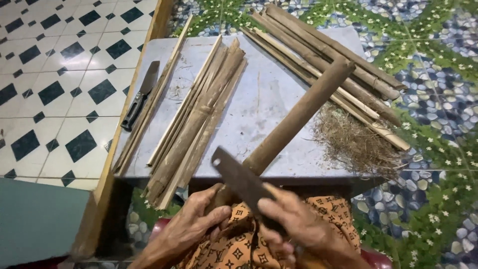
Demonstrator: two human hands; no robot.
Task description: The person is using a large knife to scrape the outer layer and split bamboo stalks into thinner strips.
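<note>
Wood, metal and dry fibre on a low table

The bamboo pole (pixel 298 117) looks rough and matt brown; the cleaver blade (pixel 239 180) is dull dark metal.

A home craft spot on the floor. Patterned tiles (pixel 59 74), a low table (pixel 259 109), split bamboo strips (pixel 199 114) show it.

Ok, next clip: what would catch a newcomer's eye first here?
The dark blade in the right hand, set against a brown stick that the left hand grips at its near end. Behind, on the grey table, lie split strips in the middle, whole sticks far right, and a second knife at left.
</note>
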